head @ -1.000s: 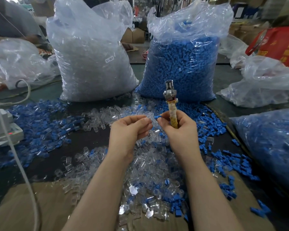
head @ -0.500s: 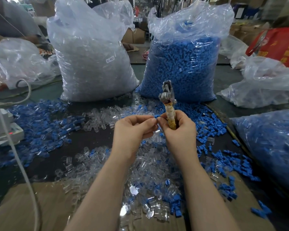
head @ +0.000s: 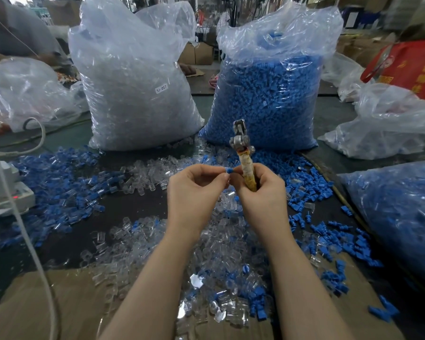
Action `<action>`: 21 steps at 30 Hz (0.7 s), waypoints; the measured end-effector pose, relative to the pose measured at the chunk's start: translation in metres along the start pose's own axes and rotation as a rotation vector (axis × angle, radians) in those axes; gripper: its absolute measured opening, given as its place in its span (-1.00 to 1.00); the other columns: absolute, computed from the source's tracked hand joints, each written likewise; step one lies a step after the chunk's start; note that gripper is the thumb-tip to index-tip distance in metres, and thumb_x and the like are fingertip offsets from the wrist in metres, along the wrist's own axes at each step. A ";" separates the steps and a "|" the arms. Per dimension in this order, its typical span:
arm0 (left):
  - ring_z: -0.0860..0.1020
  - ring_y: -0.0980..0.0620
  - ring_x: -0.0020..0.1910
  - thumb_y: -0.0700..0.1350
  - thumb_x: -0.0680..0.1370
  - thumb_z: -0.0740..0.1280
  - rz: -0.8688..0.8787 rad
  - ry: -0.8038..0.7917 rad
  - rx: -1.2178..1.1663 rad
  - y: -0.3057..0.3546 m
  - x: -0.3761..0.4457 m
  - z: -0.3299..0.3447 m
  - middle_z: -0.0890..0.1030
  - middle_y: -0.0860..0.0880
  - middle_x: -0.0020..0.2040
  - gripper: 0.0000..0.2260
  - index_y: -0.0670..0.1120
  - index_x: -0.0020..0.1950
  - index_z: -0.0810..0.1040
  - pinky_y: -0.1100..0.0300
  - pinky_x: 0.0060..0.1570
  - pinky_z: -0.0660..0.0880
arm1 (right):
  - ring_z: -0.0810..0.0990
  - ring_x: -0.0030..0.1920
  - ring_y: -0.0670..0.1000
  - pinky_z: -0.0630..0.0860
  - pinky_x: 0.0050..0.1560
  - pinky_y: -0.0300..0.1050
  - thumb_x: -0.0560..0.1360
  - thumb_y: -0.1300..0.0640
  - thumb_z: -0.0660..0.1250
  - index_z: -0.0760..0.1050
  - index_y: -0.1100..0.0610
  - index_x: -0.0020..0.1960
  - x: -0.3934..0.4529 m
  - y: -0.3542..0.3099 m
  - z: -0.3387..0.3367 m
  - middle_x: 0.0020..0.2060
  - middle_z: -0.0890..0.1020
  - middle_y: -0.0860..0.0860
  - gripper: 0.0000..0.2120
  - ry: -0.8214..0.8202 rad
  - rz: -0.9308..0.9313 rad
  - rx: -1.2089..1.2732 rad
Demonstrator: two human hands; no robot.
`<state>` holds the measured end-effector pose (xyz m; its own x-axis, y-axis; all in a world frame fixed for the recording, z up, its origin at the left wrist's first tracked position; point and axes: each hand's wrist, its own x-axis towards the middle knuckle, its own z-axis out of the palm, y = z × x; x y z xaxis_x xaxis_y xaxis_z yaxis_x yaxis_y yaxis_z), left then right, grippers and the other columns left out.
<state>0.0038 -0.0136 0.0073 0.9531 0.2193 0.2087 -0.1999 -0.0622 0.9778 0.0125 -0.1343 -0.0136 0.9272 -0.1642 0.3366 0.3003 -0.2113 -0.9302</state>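
My right hand (head: 259, 192) grips a hand tool (head: 243, 153) with a tape-wrapped yellow handle and a metal head that points up and away. My left hand (head: 194, 192) pinches a small blue plastic piece (head: 229, 171) at its fingertips, held right against the thumb of my right hand beside the tool's handle. Whether a clear piece is on it I cannot tell. Both hands hover above a heap of clear plastic caps (head: 221, 241) mixed with blue pieces on the dark table.
A big bag of clear caps (head: 135, 94) and a big bag of blue pieces (head: 268, 101) stand behind. More bags lie at right (head: 398, 212) and left (head: 22, 94). Loose blue pieces (head: 59, 182) cover the left side. A white cable (head: 22, 229) and cardboard (head: 59, 303) are near me.
The tool's head has tilted slightly left. My left hand has shifted right, and the blue piece now shows at its fingertips against my right thumb.
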 end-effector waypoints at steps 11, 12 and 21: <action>0.68 -0.02 -0.21 -0.21 0.45 0.51 0.031 0.116 0.062 -0.003 0.001 0.000 0.69 0.00 -0.27 -0.90 -0.03 -0.20 0.66 0.00 -0.06 0.64 | 0.50 -0.29 -0.02 0.52 -0.26 -0.04 0.53 0.21 0.39 0.59 -0.04 -0.14 -0.002 -0.006 -0.002 -0.26 0.62 0.11 -0.84 -0.114 0.062 0.055; 0.68 -0.04 -0.20 -0.22 0.46 0.50 0.016 0.122 0.032 -0.003 0.002 -0.001 0.69 -0.01 -0.27 -0.90 -0.04 -0.20 0.65 0.00 -0.05 0.64 | 0.50 -0.29 -0.05 0.51 -0.28 -0.12 0.53 0.20 0.39 0.59 -0.04 -0.12 -0.003 -0.005 -0.004 -0.26 0.62 0.10 -0.85 -0.132 0.064 0.049; 0.64 0.12 -0.26 -0.29 0.51 0.42 0.033 0.140 -0.178 -0.002 0.010 -0.015 0.69 -0.02 -0.26 -0.93 -0.14 -0.12 0.62 0.34 -0.18 0.56 | 0.57 -0.14 0.16 0.54 -0.10 0.08 0.52 0.16 0.40 0.55 0.13 -0.03 0.001 -0.001 -0.020 -0.17 0.62 0.15 -0.94 -0.309 0.102 -0.203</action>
<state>0.0097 0.0035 0.0079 0.9069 0.3541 0.2283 -0.2790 0.0985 0.9552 0.0089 -0.1531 -0.0089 0.9831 0.0977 0.1548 0.1812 -0.4008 -0.8980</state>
